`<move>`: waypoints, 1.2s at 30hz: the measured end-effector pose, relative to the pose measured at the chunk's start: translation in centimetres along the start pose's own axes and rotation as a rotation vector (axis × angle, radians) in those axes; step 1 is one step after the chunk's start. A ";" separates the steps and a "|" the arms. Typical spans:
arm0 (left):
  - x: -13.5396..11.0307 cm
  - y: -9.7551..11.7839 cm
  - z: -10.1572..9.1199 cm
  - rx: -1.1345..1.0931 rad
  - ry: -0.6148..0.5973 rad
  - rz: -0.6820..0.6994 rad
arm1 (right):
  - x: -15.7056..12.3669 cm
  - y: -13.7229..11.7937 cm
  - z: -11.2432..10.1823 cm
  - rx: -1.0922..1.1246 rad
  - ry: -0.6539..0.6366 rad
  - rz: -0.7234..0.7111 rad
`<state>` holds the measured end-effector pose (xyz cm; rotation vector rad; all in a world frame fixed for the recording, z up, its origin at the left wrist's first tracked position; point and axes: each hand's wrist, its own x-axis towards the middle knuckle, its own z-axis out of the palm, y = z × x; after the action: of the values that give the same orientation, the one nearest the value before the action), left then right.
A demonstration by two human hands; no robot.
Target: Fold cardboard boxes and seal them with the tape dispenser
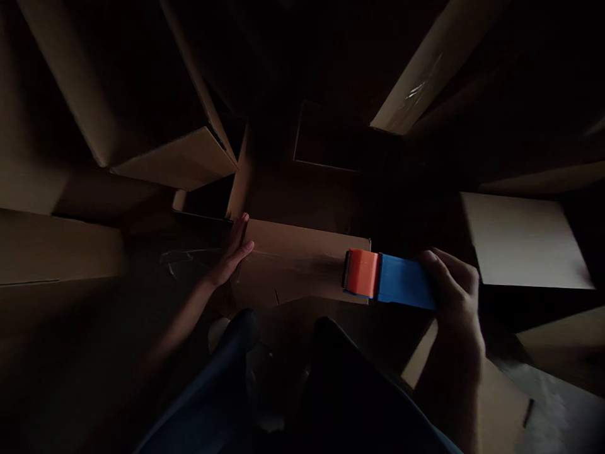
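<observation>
At the centre of the frame a cardboard box [295, 258] is seen, laid lengthwise across the view; its left end is met by the left hand [230, 257], which is held spread, the thumb over the top edge and the fingers stretched along the end; over the box's right end, right of centre, a blue and orange tape dispenser [390, 279] is gripped by the right hand [457, 290], its blue part clasped between thumb and fingers; whether the box is touched by the orange head cannot be told; just left of the left hand a transparent strip [182, 256] is shown; an open carton [177, 162] is seen in the upper left, a pale panel [527, 243] at the right, a long cardboard flap [418, 82] in the upper right, and legs [212, 384] at the bottom.
</observation>
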<state>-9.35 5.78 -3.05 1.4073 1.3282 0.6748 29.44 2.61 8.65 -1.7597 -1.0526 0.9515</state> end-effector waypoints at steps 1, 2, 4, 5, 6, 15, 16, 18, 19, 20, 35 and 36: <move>-0.1 0.1 0.1 -0.002 0.004 -0.008 | 0.0 0.0 0.0 0.001 -0.007 -0.001; -0.1 0.2 0.2 0.001 0.007 -0.016 | 0.1 -0.1 0.1 0.003 -0.017 -0.002; -0.2 0.3 0.2 0.023 0.003 -0.037 | 0.1 -0.2 0.1 0.005 -0.030 -0.012; -0.1 0.3 0.0 0.037 0.004 -0.046 | 0.2 -0.2 0.1 0.005 -0.036 -0.017; -0.1 0.3 -0.2 0.052 0.005 -0.053 | 0.2 -0.2 0.1 0.006 -0.038 -0.020; 0.9 3.3 -2.3 0.001 0.288 0.126 | -0.1 -0.4 0.1 0.002 -0.056 -0.052; 1.3 4.1 -2.1 0.039 0.361 0.189 | -0.1 -0.4 0.1 0.004 -0.055 -0.046; 1.9 5.5 -1.5 0.163 0.467 0.295 | -0.1 -0.3 0.1 0.007 -0.059 -0.034; 2.2 6.0 -1.0 0.230 0.499 0.329 | -0.1 -0.2 0.0 0.008 -0.060 -0.032; 2.5 6.4 -0.5 0.295 0.519 0.349 | 0.0 -0.2 0.0 0.008 -0.060 -0.033; 3.3 8.3 4.1 0.752 0.403 0.218 | 0.2 -0.1 -0.1 -0.054 -0.095 -0.147; 3.4 8.4 4.1 0.760 0.386 0.228 | 0.1 -0.2 0.0 -0.048 -0.092 -0.143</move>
<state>-1.84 9.03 2.59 2.1348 1.8604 0.6365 29.48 2.79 8.82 -1.6676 -1.2529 0.9317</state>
